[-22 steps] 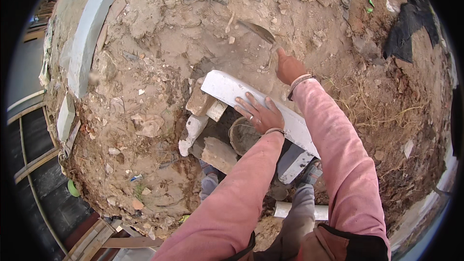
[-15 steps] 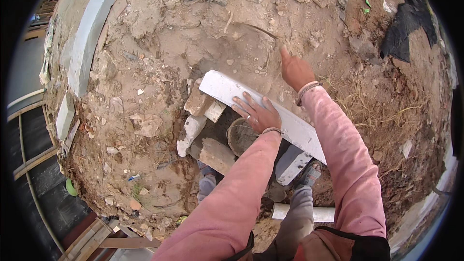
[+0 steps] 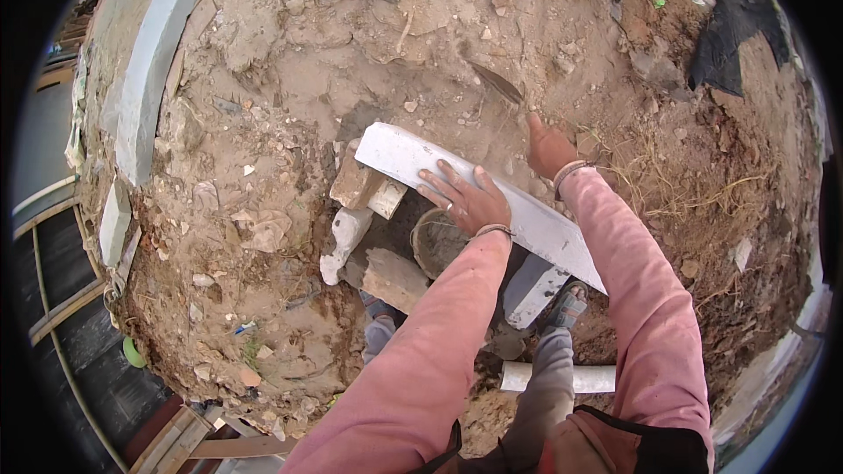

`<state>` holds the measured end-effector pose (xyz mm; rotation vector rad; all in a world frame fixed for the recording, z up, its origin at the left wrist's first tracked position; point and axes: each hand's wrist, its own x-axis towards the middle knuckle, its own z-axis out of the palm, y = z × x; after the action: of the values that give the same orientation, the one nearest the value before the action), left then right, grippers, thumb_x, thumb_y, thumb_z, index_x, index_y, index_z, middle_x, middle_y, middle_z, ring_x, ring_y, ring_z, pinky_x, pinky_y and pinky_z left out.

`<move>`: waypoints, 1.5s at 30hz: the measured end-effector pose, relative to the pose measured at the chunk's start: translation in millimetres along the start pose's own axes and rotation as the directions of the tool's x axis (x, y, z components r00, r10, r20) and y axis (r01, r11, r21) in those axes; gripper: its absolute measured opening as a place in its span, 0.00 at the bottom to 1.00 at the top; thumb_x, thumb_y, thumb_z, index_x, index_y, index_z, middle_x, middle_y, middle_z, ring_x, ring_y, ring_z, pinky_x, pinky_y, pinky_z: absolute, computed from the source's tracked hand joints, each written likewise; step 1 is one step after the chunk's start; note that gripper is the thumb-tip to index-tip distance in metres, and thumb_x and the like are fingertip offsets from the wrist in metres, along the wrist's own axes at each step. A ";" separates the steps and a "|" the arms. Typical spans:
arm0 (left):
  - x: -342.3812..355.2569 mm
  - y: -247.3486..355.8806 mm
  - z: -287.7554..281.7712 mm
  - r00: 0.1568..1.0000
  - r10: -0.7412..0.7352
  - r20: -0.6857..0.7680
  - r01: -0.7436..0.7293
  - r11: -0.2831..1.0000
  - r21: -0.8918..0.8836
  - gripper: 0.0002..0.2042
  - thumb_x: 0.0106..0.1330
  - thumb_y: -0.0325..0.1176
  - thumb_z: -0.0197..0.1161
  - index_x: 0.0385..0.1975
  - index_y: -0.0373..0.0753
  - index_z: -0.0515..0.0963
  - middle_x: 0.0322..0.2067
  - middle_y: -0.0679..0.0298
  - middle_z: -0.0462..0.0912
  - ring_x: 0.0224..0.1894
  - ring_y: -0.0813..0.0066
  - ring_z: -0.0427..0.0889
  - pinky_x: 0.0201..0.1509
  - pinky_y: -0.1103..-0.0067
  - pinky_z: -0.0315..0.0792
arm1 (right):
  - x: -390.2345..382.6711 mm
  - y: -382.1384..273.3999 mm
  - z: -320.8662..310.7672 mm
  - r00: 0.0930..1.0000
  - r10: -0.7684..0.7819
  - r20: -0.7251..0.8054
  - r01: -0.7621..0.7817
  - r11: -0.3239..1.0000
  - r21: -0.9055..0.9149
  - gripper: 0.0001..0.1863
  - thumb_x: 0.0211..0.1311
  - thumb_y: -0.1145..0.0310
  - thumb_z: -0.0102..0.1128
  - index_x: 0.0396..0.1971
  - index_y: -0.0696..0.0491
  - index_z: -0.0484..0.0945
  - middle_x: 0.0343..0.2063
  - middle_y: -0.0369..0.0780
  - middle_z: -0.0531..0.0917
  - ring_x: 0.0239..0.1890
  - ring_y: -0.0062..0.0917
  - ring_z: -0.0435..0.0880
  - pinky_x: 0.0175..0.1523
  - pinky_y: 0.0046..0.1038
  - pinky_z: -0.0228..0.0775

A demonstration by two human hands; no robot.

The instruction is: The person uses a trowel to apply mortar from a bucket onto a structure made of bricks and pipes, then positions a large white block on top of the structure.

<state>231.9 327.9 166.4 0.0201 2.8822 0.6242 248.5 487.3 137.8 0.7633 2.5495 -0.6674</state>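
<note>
My left hand [image 3: 471,208] lies flat with spread fingers on a long white stone block [image 3: 549,233], which slants across loose stones. My right hand [image 3: 551,149] is closed just beyond the block's far edge. From it a thin dark blade [image 3: 499,82] points away over the dirt; it looks like a trowel, blurred, its handle hidden in my grip. Beneath my left wrist a round mortar pan [image 3: 432,241] is partly covered by my arm. Brown stones [image 3: 356,183] support the block's left end, and a shorter white-faced block [image 3: 536,291] lies by its right end.
Rough dirt with rubble surrounds me. A long pale slab [image 3: 151,79] lies at far left, near a framed dark panel [image 3: 75,333]. Black plastic [image 3: 729,39] lies at far right. My sandalled foot [image 3: 566,305] is close to the shorter block, with a white piece [image 3: 593,378] behind.
My right hand has moved slightly right and nearer, and the blade has turned to show more of its flat side. The left hand stays on the block.
</note>
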 end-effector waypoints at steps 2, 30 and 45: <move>1.2 -14.7 -5.5 0.999 0.007 -0.032 -0.006 0.999 0.046 0.32 0.72 0.43 0.45 0.69 0.32 0.46 0.70 0.42 0.35 0.72 0.40 0.34 0.73 0.56 0.44 | -20.2 -8.8 4.6 0.991 -0.035 0.131 0.050 0.993 -0.110 0.17 0.61 0.73 0.44 0.52 0.56 0.64 0.39 0.55 0.81 0.43 0.48 0.82 0.46 0.47 0.73; -1.4 0.0 11.7 0.998 0.020 -0.061 -0.014 0.995 0.095 0.32 0.72 0.47 0.42 0.70 0.35 0.45 0.71 0.44 0.33 0.72 0.41 0.33 0.72 0.56 0.52 | -14.6 -21.7 -31.0 0.967 -0.255 0.026 0.249 0.911 -0.328 0.18 0.66 0.71 0.42 0.56 0.49 0.64 0.26 0.45 0.84 0.29 0.39 0.86 0.29 0.40 0.76; 1.8 -10.2 10.8 0.992 0.048 -0.115 -0.039 0.996 0.078 0.31 0.72 0.46 0.45 0.69 0.35 0.48 0.70 0.41 0.36 0.72 0.38 0.35 0.72 0.54 0.46 | -108.3 38.2 -45.9 0.987 -0.154 0.044 0.160 0.965 -0.207 0.25 0.64 0.68 0.47 0.62 0.50 0.59 0.24 0.47 0.80 0.23 0.40 0.82 0.24 0.41 0.72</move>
<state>232.4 323.2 152.2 0.0591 3.0244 0.5402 344.3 496.7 215.6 0.4819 2.6216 -0.4415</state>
